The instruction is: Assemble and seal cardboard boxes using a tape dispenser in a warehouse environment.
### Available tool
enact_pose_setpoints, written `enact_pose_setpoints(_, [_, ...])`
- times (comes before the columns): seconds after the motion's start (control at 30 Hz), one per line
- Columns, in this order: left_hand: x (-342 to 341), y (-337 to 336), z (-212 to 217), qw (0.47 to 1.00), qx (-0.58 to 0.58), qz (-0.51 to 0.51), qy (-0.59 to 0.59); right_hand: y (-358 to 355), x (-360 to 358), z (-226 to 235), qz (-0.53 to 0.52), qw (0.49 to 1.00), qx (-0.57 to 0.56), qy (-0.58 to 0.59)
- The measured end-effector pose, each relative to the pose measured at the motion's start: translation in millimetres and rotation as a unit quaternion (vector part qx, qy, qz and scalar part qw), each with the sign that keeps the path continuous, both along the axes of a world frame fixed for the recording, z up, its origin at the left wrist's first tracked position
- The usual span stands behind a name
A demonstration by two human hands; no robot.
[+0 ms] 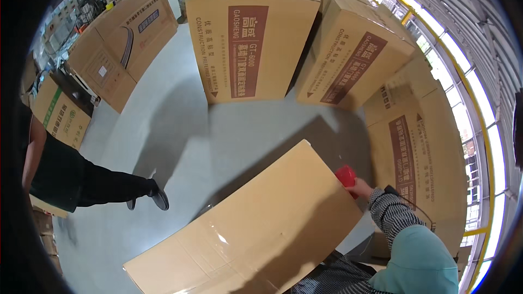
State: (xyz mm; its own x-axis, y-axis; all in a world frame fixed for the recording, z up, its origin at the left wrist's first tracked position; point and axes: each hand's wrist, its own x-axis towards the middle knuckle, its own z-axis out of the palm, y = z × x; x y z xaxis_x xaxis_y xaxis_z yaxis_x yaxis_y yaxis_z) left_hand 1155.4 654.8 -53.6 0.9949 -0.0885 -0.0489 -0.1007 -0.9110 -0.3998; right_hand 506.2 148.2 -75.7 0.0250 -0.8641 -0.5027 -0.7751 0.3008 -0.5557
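A large plain brown cardboard box (256,207) stretches slantwise in front of me, with shiny strips of clear tape across its near left part. Beside its right edge, my right hand (360,188) is closed on a red plastic tool (345,175). Its exact kind is hard to make out, since the box edge and my fingers cover part of it. A striped cuff and a teal sleeve cover that arm. My left hand does not show in the picture.
Tall printed cartons (289,49) stand ahead, and another carton (430,147) stands close on my right. A flat printed box (125,43) leans at the far left. At the left, a person in dark clothes (81,179) stands on the grey floor (180,130).
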Motion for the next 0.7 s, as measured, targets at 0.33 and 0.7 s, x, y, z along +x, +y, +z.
enact_pose_setpoints(0.33, [87,-46,-15,0.962,-0.226,0.02,0.15,21,14,310,-0.091,0.96,-0.161,-0.209])
enact_pose_setpoints(0.7, [-58,-382,327,0.196,-0.787,-0.291,0.507,112,33,609,-0.037,0.822,-0.563,-0.078])
